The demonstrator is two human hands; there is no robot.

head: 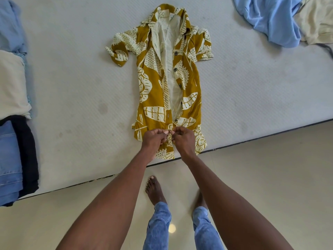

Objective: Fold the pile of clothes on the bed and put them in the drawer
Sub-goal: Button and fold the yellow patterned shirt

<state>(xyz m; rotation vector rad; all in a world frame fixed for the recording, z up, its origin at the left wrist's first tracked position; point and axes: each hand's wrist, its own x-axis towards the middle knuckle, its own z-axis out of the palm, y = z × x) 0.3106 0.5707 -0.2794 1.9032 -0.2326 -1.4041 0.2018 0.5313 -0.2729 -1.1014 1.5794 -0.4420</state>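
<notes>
1. Mustard-and-cream leaf-print shirt [169, 83] lies flat on the bed [72, 87], collar at the far end, hem at the near edge just above the floor [261, 168].
2. Shirt front is mostly unfastened: the placket gapes from collar down to near the hem, pale lining showing. Dark buttons visible down the right-hand placket edge.
3. Both short sleeves are bunched out to the sides, not flattened.
4. Left hand [153, 139]: grip closed, fingers curled, pinching the shirt's left front edge near the hem.
5. Right hand [183, 139]: grip closed, fingers curled, pinching the right front edge at the same height. The two hands almost touch at the placket; a small button-like object sits between the fingertips, too small to tell more.
6. Left side of the bed: stack of clothes [12, 105] – light blue at the far end, cream in the middle, denim and a black item nearest.
7. Far right corner: crumpled light blue garment [270, 18] touching a cream one [317, 20].
8. Person stands barefoot in jeans on the floor at the bed edge.
</notes>
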